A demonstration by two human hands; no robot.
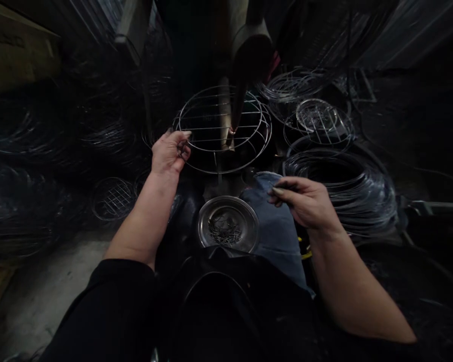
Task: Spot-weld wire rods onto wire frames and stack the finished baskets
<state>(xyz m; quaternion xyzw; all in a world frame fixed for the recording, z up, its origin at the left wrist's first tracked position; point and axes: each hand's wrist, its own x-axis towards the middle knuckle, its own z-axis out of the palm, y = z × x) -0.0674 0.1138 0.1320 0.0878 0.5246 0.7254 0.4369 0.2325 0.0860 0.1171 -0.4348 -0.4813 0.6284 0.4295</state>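
A round wire rack (222,125) with parallel bars and a second ring below sits in front of me. My left hand (171,151) is closed, thumb and fingers pinching the rack's left rim. A dark rod with a copper-coloured tip (232,130) comes down onto one of its bars, above a pale horizontal bar (225,110). My right hand (302,198) is raised to the right of the rack and apart from it, fingertips pressed together; what they hold is too small and dark to make out. Below, a round metal bowl (202,221) contains short bent wire pieces (224,231).
Coils of wire (366,196) lie at the right, with a smaller wire rack (317,118) behind them. Another round grid (117,198) is at the left. Blue cloth (277,226) lies beside the bowl. A heavy machine arm (247,35) hangs overhead.
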